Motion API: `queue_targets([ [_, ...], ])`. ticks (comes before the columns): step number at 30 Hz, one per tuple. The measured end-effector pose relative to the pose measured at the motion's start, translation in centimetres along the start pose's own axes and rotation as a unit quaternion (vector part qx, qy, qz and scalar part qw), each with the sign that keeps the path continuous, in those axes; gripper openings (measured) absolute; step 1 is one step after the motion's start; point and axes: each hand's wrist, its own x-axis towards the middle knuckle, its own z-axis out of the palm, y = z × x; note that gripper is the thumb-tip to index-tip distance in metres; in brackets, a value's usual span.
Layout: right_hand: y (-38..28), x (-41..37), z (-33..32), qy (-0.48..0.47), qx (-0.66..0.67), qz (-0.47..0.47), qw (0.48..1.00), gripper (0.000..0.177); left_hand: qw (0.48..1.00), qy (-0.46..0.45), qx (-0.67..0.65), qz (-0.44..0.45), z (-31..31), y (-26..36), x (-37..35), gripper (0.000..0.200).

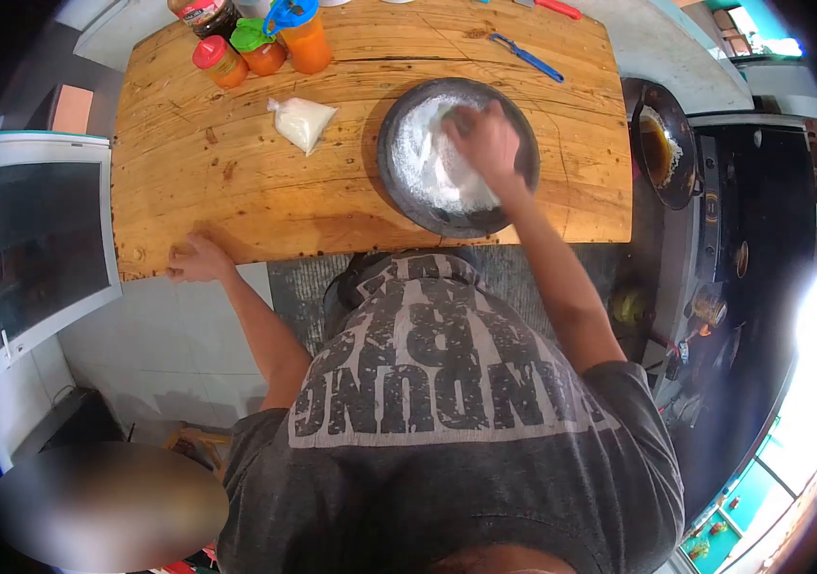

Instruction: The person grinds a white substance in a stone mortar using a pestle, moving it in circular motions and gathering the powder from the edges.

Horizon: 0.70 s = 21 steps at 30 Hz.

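White powder [427,163] filled most of a dark round bowl [397,182] that stood on the wooden table [236,182], towards its near right part. The person's right hand [490,143] was down inside the bowl, on the far right of the powder. Its fingers were bent and pressed into the white heap. Whether they pinched a clump or only pushed on it could not be told, since the fingertips were sunk in the powder.

The left hand [200,260] lay well apart from the bowl, at the near left edge of the table. It rested palm down with its fingers loosely spread on the wood and held nothing.

A small clear plastic bag [301,121] of white stuff lay on the table to the left of the bowl, near it but not touching. Beyond the bag, at the far left corner, stood a cluster of orange bottles [265,48] with red, green and blue lids. A blue peeler [528,57] lay on the far side of the table behind the bowl. Off the right end of the table, a dark wok [662,143] held brownish liquid.
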Motion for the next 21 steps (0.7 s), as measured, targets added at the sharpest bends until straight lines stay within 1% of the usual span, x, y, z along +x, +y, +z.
queue_targets([
  [1, 0.2, 2.5, -0.9, -0.077, 0.049, 0.035, 0.995, 0.036, 1.0, 0.003, -0.002, 0.002, 0.3, -0.3, 0.1, 0.046],
  [2, 0.3, 4.4, -2.0, -0.157, 0.07, 0.073, 0.982, 0.038, 1.0, 0.006, -0.002, 0.003, 0.3, -0.6, 0.2, 0.046],
  [4, 0.8, 4.1, -1.6, -0.18, 0.105, 0.073, 0.975, 0.034, 1.0, 0.002, 0.002, 0.01, -0.2, -0.7, 0.2, 0.046],
  [5, 1.1, 2.2, 0.3, -0.115, 0.032, 0.029, 0.992, 0.031, 1.0, 0.002, 0.001, 0.01, -0.1, -0.3, 0.1, 0.046],
  [6, 0.6, -0.5, 1.8, -0.049, -0.041, -0.016, 0.998, 0.029, 1.0, -0.005, -0.012, 0.007, -0.2, 0.1, -0.1, 0.046],
  [7, -2.1, -3.0, -0.7, -0.075, -0.001, -0.041, 0.996, 0.027, 1.0, -0.013, -0.021, 0.005, -0.6, 0.6, -0.2, 0.046],
  [8, -2.1, -5.1, -0.6, 0.012, 0.026, -0.098, 0.995, 0.025, 0.999, -0.019, -0.031, 0.002, -0.9, 0.7, -0.3, 0.046],
  [10, -1.2, -5.0, 0.1, 0.025, 0.024, -0.083, 0.996, 0.021, 1.0, 0.006, -0.007, 0.021, 0.3, -0.4, 0.1, 0.046],
  [11, -0.9, -3.8, 0.4, 0.009, 0.027, -0.071, 0.997, 0.021, 0.999, 0.015, 0.004, 0.035, 0.6, -1.2, 0.4, 0.046],
  [12, -1.0, -2.0, 0.2, -0.006, 0.028, -0.056, 0.998, 0.023, 0.999, 0.015, 0.014, 0.042, 0.2, -1.5, 0.4, 0.046],
  [13, -0.9, -0.1, 0.0, -0.016, 0.018, -0.03, 0.999, 0.032, 0.999, 0.017, 0.016, 0.045, 0.3, -1.2, 0.4, 0.047],
  [14, 0.4, 2.4, 0.1, -0.153, 0.103, 0.069, 0.98, 0.039, 0.998, 0.019, 0.02, 0.047, 0.4, -1.0, 0.3, 0.047],
  [16, 1.4, 3.2, -0.2, -0.183, 0.157, 0.092, 0.966, 0.042, 1.0, 0.004, 0.01, 0.022, -0.8, 0.1, -0.3, 0.047],
  [18, 1.0, -1.3, 1.7, -0.094, 0.058, 0.02, 0.994, 0.038, 1.0, -0.006, -0.013, 0.003, -0.8, 1.3, -0.5, 0.047],
  [19, -1.1, -4.0, 0.4, -0.047, 0.019, -0.072, 0.996, 0.03, 1.0, -0.012, -0.024, 0.001, -1.1, 1.3, -0.6, 0.046],
  [20, -2.4, -6.0, -0.1, -0.046, 0.051, -0.06, 0.996, 0.026, 0.999, -0.016, -0.036, -0.001, -1.2, 1.3, -0.6, 0.046],
  [21, -2.2, -6.1, 0.1, -0.016, 0.054, -0.076, 0.996, 0.026, 1.0, -0.004, -0.025, 0.007, -0.9, 0.8, -0.5, 0.046],
])
